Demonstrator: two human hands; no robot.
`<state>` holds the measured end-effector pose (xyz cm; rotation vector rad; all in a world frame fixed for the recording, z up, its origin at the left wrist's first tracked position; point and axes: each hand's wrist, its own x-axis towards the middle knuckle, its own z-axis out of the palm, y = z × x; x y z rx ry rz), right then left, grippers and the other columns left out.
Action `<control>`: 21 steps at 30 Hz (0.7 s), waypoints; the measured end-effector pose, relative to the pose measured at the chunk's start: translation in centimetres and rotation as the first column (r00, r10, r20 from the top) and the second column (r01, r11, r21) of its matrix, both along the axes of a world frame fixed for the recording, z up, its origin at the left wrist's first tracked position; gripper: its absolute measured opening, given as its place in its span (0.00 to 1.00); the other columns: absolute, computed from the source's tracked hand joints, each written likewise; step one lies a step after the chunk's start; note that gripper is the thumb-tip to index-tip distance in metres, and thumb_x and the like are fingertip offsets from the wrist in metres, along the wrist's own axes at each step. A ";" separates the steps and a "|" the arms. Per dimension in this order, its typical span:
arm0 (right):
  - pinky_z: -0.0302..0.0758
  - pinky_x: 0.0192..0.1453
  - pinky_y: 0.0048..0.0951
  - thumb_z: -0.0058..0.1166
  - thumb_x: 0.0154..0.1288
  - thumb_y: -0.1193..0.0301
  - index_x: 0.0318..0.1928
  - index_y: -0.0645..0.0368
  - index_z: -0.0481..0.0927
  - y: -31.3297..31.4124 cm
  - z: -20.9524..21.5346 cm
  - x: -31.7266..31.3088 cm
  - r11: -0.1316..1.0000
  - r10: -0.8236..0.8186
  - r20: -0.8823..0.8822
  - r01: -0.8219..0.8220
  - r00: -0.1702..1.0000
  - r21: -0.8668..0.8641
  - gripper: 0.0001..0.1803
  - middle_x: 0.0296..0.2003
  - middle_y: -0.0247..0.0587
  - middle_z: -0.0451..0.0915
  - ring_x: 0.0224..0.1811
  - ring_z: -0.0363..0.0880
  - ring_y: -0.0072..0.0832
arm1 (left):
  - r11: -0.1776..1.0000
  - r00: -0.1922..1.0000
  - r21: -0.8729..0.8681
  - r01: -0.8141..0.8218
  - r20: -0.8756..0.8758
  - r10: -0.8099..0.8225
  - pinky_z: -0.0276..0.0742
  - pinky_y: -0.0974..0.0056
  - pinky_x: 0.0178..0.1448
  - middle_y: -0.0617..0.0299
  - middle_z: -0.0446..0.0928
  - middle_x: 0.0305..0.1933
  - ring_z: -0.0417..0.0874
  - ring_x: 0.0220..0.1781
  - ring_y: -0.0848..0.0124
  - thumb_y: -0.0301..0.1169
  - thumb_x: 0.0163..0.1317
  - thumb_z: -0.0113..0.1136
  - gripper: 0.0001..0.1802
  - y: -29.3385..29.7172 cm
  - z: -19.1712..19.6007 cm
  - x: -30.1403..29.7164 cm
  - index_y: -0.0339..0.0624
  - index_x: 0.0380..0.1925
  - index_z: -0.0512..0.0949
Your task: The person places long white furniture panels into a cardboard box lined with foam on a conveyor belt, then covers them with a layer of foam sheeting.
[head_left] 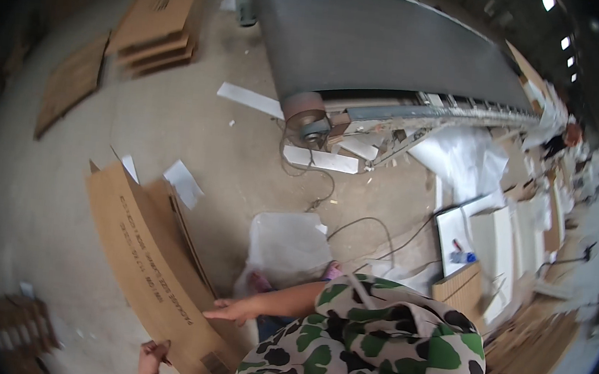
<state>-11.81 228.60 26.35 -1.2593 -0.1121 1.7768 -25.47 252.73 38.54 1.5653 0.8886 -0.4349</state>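
Leftward, a long brown carton (151, 263) gapes on the floor (57, 236); left hand (151, 362) curls by its outer face, pinch too blurred to tell; right hand (235, 311) at its inner edge, fingers spread. Uneven pushing could skew or topple it.

The lower edge cuts the left hand (151, 363) off near the wrist and crops the carton (155, 267); stacked cardboard (163, 19) looks blurred.
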 end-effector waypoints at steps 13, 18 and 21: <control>0.68 0.45 0.33 0.59 0.45 0.43 0.54 0.48 0.67 -14.1 13.0 6.6 0.847 -0.113 -0.287 0.244 0.951 0.472 0.38 0.46 0.32 0.71 0.46 0.69 0.27 | 0.866 0.923 0.489 0.105 0.277 -0.268 0.66 0.74 0.27 0.67 0.76 0.21 0.71 0.24 0.82 0.23 0.46 0.58 0.06 -28.7 19.8 8.7 0.29 0.23 0.77; 0.68 0.52 0.33 0.59 0.51 0.53 0.55 0.52 0.67 -24.7 20.5 12.9 0.567 -0.299 -0.227 0.363 0.927 0.739 0.33 0.50 0.32 0.70 0.51 0.69 0.28 | 0.765 0.862 0.629 0.138 0.304 -0.406 0.66 0.74 0.26 0.64 0.75 0.21 0.69 0.22 0.82 0.23 0.46 0.58 0.06 -39.9 25.7 13.6 0.29 0.25 0.75; 0.65 0.57 0.32 0.60 0.52 0.60 0.56 0.56 0.64 -34.3 22.5 16.5 0.307 -0.375 -0.309 0.432 0.874 0.848 0.32 0.52 0.35 0.69 0.55 0.66 0.28 | 0.467 0.604 0.855 0.226 0.253 -0.756 0.67 0.70 0.24 0.55 0.75 0.17 0.70 0.18 0.77 0.25 0.45 0.59 0.08 -47.8 26.3 18.9 0.31 0.25 0.75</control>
